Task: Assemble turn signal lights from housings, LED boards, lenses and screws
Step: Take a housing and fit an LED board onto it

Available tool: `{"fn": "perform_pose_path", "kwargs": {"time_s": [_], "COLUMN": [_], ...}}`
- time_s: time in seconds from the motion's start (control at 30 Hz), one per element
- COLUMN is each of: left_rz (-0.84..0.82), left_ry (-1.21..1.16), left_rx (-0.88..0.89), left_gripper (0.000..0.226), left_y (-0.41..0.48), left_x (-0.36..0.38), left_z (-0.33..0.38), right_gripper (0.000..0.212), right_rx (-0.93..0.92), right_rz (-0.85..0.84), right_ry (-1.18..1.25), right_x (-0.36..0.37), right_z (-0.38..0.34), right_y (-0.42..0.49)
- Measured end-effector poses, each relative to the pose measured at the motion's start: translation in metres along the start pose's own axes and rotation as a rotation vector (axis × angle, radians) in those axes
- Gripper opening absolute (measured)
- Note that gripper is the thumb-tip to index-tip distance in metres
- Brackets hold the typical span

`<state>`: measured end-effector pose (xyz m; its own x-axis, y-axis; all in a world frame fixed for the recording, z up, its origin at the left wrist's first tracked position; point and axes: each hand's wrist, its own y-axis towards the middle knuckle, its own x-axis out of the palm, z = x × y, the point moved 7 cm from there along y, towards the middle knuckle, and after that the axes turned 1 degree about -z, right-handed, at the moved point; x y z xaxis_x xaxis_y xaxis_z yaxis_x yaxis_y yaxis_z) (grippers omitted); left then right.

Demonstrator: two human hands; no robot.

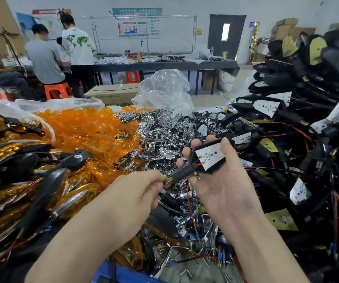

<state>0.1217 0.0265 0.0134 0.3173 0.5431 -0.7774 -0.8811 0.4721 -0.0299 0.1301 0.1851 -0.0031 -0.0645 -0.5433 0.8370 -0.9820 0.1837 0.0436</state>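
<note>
Black plastic housing (209, 158) with white LED board (210, 155) seated face-up, held above the cluttered surface (197, 260), resting across right hand (223, 180) fingers, thumb pinning the far edge. Left hand (144, 188) grip clenched on the brass threaded stem (169, 179) and black stalk (183, 172) at the housing's base.

Risks, as judged from here:
- Board likely unscrewed yet; tilting the housing could tip it out.
- Thin red lead (199, 164) at the board corner exposed; tugging the stalk could strain the solder joint.
- Loose red wire (188, 193) hanging below could snag in the chrome reflector pile (164, 135).
- Orange translucent lenses (87, 129) well apart to the left; reaching across frees one grip, housing support drops to one hand.
- Loose screws (185, 272) scattered low on the surface, easy to fumble.
</note>
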Motion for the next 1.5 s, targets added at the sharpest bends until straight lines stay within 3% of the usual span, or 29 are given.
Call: {"fn": "perform_pose_path", "kwargs": {"time_s": [0.5,0.67,0.8,1.03,1.37,1.5], "left_rz": [-0.028,-0.059,-0.104,-0.179,-0.046,0.199], "left_ry": [0.039,0.067,0.022,0.000,0.065,0.067], "left_rx": [0.015,0.010,0.005,-0.035,-0.082,-0.036], "left_gripper": [0.018,0.024,0.022,0.023,0.020,0.023], "left_y": [-0.001,0.001,0.001,-0.002,0.001,0.014], "left_x": [0.000,0.006,0.013,0.021,0.009,0.004], "left_z": [0.001,0.002,0.002,0.007,-0.004,-0.001], "right_gripper": [0.027,0.049,0.022,0.023,0.024,0.025], "right_rx": [0.008,-0.043,-0.106,-0.212,-0.214,-0.197], "right_rz": [0.028,0.115,0.158,0.238,0.279,0.267], "right_ry": [-0.037,-0.129,-0.122,-0.115,-0.146,-0.175], "right_x": [0.000,-0.011,-0.013,-0.017,-0.034,-0.036], "right_z": [0.001,0.000,-0.001,0.001,-0.004,-0.002], "right_y": [-0.001,0.001,0.001,-0.002,0.004,0.005]}}
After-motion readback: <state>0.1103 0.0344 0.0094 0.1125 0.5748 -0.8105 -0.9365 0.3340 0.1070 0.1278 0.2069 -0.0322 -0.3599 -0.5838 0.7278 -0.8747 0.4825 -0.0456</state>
